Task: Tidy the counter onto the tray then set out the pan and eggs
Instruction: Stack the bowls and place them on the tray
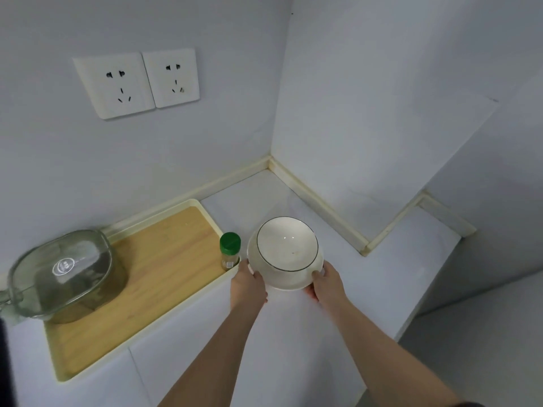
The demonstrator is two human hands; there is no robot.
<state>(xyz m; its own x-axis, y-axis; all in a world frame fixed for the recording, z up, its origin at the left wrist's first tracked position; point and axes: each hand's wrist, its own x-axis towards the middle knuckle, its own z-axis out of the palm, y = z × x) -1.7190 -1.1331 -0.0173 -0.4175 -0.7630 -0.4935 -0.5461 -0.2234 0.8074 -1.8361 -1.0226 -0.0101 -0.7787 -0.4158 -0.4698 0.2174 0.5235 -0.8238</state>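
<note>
A white bowl (286, 248) with a thin dark rim sits on a white plate (289, 284), tilted toward the wall. My left hand (248, 284) grips the plate's left edge and my right hand (326, 284) grips its right edge, just above the white counter (293, 333). To their left lies a wooden tray (164, 259) with a cream rim. A small spice jar (230, 250) with a green lid stands at the tray's right corner. A glass pot (64, 274) with a clear lid rests on the tray's left part.
Two wall sockets (138, 83) are on the wall above the tray. The counter ends in a corner of white walls behind the bowl, and steps out at the right (411, 251). Its front edge drops off at the lower right.
</note>
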